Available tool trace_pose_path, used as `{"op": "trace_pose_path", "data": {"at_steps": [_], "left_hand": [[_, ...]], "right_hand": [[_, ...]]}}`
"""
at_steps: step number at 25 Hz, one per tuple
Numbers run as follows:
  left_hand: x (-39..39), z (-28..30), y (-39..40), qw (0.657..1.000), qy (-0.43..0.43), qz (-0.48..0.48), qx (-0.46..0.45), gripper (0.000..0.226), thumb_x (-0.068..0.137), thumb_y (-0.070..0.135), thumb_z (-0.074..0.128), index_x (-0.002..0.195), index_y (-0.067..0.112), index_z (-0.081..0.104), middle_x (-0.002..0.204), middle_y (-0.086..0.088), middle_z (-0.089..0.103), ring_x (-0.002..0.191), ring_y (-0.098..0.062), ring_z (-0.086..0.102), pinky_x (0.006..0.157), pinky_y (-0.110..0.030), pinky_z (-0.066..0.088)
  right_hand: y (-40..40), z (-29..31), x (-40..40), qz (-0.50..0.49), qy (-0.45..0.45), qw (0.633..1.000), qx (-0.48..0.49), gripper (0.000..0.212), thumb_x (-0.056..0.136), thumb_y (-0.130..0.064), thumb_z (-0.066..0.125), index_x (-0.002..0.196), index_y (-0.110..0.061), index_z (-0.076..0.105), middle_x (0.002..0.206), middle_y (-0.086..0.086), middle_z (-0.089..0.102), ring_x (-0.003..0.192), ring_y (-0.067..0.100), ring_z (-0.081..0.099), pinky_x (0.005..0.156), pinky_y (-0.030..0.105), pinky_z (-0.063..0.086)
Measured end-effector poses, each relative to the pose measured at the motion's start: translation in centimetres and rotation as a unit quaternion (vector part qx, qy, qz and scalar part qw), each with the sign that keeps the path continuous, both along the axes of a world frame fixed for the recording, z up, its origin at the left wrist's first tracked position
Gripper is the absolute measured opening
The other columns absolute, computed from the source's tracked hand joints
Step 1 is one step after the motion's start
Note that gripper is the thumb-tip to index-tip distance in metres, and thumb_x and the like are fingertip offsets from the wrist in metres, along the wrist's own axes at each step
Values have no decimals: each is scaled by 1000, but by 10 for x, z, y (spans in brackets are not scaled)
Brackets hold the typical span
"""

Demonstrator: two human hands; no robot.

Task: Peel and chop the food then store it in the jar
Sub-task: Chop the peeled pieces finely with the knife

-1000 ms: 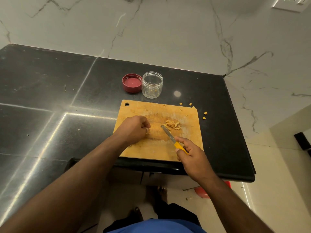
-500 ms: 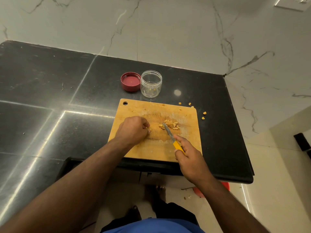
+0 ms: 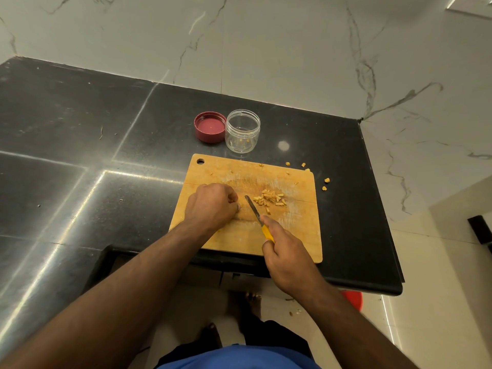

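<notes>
1. Chopped bits (image 3: pixel 269 198) sit piled mid-board (image 3: pixel 300 235), so I'd guess chopping's nearly done.
2. Right hand (image 3: pixel 286 258) grips the knife (image 3: pixel 259 218), blade just left of the pile.
3. Left hand (image 3: pixel 211 206) is curled on the board, probably pinning a piece; can't see it.
4. Open jar (image 3: pixel 242 130) and lid (image 3: pixel 209 127) wait behind; stray bits (image 3: pixel 325 183) on the surface (image 3: pixel 80 145).

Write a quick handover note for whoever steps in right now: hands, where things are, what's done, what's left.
Right hand grips the yellow-handled knife, blade over the cutting board. Left hand rests curled on the board; whether it holds food is hidden.
Chopped pieces are piled mid-board; strays lie on the counter.
Jar open, nearly empty, red lid beside it.
Left: finish chopping, fill the jar, close it.
</notes>
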State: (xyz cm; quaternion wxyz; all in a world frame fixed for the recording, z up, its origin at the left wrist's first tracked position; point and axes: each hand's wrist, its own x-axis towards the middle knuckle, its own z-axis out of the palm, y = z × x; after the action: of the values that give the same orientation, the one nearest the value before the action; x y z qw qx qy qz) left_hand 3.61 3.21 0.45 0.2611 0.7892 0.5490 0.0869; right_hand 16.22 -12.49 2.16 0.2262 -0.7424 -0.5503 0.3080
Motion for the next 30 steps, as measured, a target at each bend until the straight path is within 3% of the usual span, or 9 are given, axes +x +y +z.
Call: {"op": "trace_pose_path", "data": {"at_steps": [2, 7, 14, 24, 30], "left_hand": [[-1, -1, 0, 1000, 7, 2, 4, 24, 88, 38, 71, 109, 28, 74, 102, 9, 72, 98, -14, 60, 82, -40, 57], [-1, -2, -3, 999, 21, 6, 30, 23, 88, 42, 70, 108, 30, 73, 101, 8, 71, 102, -17, 54, 82, -42, 54], [-1, -4, -3, 1000, -3, 17, 18, 16, 87, 41, 72, 100, 32, 75, 97, 10, 70, 103, -16, 53, 82, -41, 51], [1, -2, -3, 1000, -1, 29, 7, 8, 85, 38, 68, 91, 34, 73, 92, 13, 68, 100, -16, 54, 82, -39, 48], [0, -4, -3, 999, -6, 37, 1, 7, 86, 40, 70, 90, 35, 71, 94, 15, 67, 103, -15, 52, 84, -40, 42]], "right_hand": [[0, 1, -2, 8, -4, 1000, 1, 52, 103, -19, 38, 153, -25, 28, 152, -2, 41, 134, 11, 41, 104, 19, 33], [1, 0, -4, 13, -9, 1000, 11, 51, 103, -20, 38, 153, -26, 29, 150, -1, 43, 129, 11, 45, 105, 27, 40], [3, -6, -8, 29, -22, 999, 0, 52, 104, -21, 36, 155, -26, 25, 153, -1, 40, 136, 11, 38, 108, 20, 30], [11, -6, -13, 58, -88, 994, -21, 54, 103, -24, 32, 155, -32, 17, 128, 3, 51, 104, 18, 52, 90, 39, 48], [-11, -3, -12, 47, -69, 996, -14, 54, 103, -22, 33, 156, -29, 20, 138, 1, 48, 115, 14, 49, 98, 32, 45]]}}
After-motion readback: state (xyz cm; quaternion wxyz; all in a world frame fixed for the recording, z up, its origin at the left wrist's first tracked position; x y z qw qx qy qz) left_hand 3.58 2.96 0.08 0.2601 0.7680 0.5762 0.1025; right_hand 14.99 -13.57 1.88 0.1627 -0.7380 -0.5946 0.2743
